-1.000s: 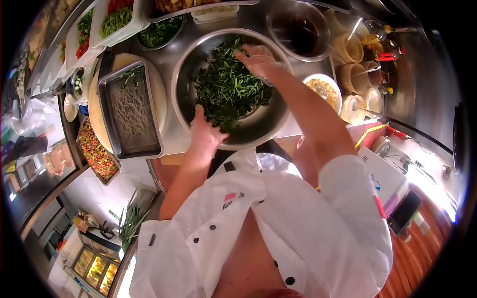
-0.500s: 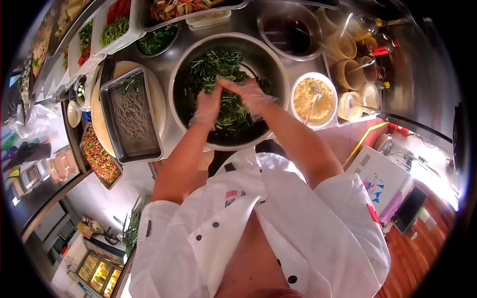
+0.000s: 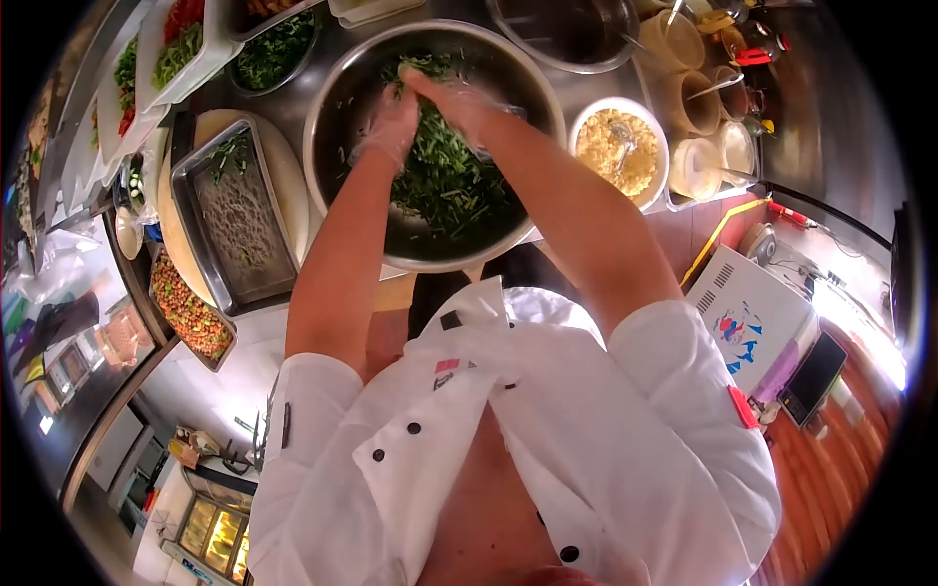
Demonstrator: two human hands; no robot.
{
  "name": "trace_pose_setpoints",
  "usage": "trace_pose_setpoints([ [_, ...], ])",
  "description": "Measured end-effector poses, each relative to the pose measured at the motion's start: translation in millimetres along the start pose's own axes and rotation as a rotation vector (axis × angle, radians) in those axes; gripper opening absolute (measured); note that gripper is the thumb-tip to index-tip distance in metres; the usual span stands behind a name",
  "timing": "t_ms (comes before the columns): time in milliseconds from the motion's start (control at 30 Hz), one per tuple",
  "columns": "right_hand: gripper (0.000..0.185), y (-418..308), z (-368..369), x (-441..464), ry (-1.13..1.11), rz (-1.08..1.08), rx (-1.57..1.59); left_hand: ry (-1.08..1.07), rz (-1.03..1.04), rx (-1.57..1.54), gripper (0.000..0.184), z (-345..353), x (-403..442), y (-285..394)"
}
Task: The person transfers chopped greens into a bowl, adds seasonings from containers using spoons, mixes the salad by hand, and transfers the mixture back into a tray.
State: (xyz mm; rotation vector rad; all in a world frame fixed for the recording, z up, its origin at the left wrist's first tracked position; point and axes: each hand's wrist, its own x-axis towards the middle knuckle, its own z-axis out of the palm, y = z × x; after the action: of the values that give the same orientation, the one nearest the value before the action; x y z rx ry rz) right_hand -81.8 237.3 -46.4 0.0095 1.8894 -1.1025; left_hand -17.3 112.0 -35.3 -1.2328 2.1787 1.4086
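A large steel mixing bowl (image 3: 531, 117) stands in front of me with chopped greens (image 3: 451, 190) heaped in it. Both hands wear clear plastic gloves and reach into its far half. My left hand (image 3: 391, 125) curls at the left of the heap. From the right comes my right hand (image 3: 457, 104), its thumb close to the left one. Greens show between and beyond the fingertips, so both hands seem closed around some of them. The undersides of the fingers are hidden. A few loose bits stick to the bowl's wall.
Left of the bowl, a metal tray (image 3: 278, 264) with scraps of greens rests on a round board (image 3: 301, 186). At right are a white bowl of minced garlic-like food (image 3: 614, 156) and several tubs (image 3: 694, 166). A bowl of dark liquid (image 3: 562, 29) stands behind.
Both hands have moved to the far side of the bowl. More of the greens now lie in the near part. The whole view has shifted, with the counter higher in the picture.
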Motion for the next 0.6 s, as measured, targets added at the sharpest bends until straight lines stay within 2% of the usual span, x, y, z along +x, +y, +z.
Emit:
trace_pose_setpoints([
  [33, 0.119, -1, -2, -8, 0.001, -0.004, -0.001, -0.037, 0.047, 0.01, 0.101, 2, 5, -7],
  [67, 0.119, -1, -7, -20, -0.04, 0.012, 0.073, 0.021, 0.151, -0.083, 0.1, 7, 10, -17],
  [100, 0.119, -3, -9, -30, -0.082, 0.027, 0.148, 0.022, 0.153, -0.083, 0.1, 6, 14, -28],
  [167, 0.114, -12, -9, -34, -0.026, -0.075, 0.342, -0.06, 0.239, -0.252, 0.076, -4, 3, -18],
  [233, 0.111, -17, -22, -51, 0.116, 0.069, 0.192, -0.007, 0.23, -0.197, 0.072, -20, -25, -6],
  [267, 0.111, -14, -26, -55, 0.122, 0.065, 0.195, -0.127, 0.162, -0.221, 0.072, -36, -48, 13],
  [333, 0.088, -6, -33, -60, -0.022, -0.081, 0.085, -0.307, -0.011, -0.217, 0.072, -62, -77, 35],
  [367, 0.076, -15, -41, -80, -0.031, -0.072, -0.043, -0.306, -0.002, -0.217, 0.072, -66, -67, 13],
  [400, 0.064, -24, -49, -100, -0.041, -0.065, -0.171, -0.394, 0.044, -0.386, 0.073, -67, -47, -26],
  [433, 0.064, -16, -49, -102, -0.039, -0.068, -0.168, -0.483, 0.088, -0.554, 0.074, -67, -38, -48],
  [500, 0.065, 19, -41, -87, 0.066, 0.065, 0.129, -0.285, 0.027, -0.417, 0.072, -71, -61, -57],
  [533, 0.066, 41, -34, -79, 0.115, 0.135, 0.277, -0.109, -0.233, -0.405, 0.069, -63, -62, -68],
  [567, 0.067, 58, -27, -72, 0.163, 0.204, 0.424, -0.109, -0.231, -0.405, 0.069, -45, -50, -89],
  [600, 0.068, 68, -22, -71, 0.21, 0.274, 0.571, -0.231, -0.363, -0.669, 0.068, -23, -34, -114],
])
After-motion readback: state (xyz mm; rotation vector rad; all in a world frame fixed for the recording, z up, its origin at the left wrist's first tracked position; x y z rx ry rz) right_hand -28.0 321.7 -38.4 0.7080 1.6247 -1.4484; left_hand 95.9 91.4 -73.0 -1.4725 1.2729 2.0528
